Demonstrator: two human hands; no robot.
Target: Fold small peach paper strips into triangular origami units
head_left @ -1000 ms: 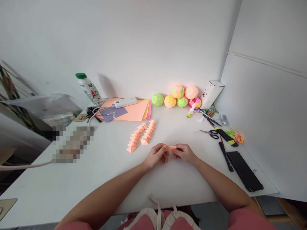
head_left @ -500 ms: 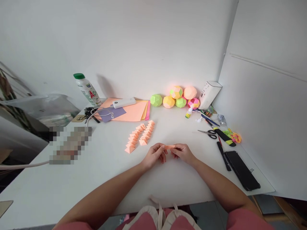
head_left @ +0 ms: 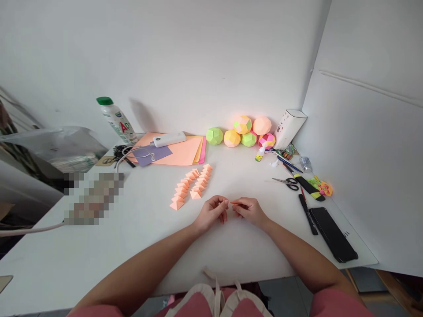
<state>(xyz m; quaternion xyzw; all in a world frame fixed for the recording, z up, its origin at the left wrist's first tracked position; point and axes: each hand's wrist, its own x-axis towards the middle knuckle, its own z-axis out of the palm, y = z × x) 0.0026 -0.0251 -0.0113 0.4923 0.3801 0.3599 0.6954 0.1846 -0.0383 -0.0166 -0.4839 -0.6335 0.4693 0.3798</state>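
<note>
My left hand [head_left: 213,212] and my right hand [head_left: 250,211] meet just above the white table [head_left: 132,246], fingertips almost touching. My right hand pinches a small folded orange paper strip [head_left: 236,203], seen edge-on. My left hand's fingers are curled and pinched beside it; whether they still touch the paper I cannot tell. Just beyond my left hand lie two rows of folded orange paper triangles [head_left: 190,187].
Coloured paper sheets [head_left: 180,152] with a white power bank [head_left: 169,139] lie at the back, beside a bottle [head_left: 115,119] and keys. Several paper balls [head_left: 243,132] and a white box [head_left: 289,128] stand at the back right. Scissors [head_left: 288,183], pens and a black phone [head_left: 333,234] lie on the right.
The orange strip, held flat between both hands before, now shows as a thin edge at my right fingertips. The hands have drawn slightly closer to me.
</note>
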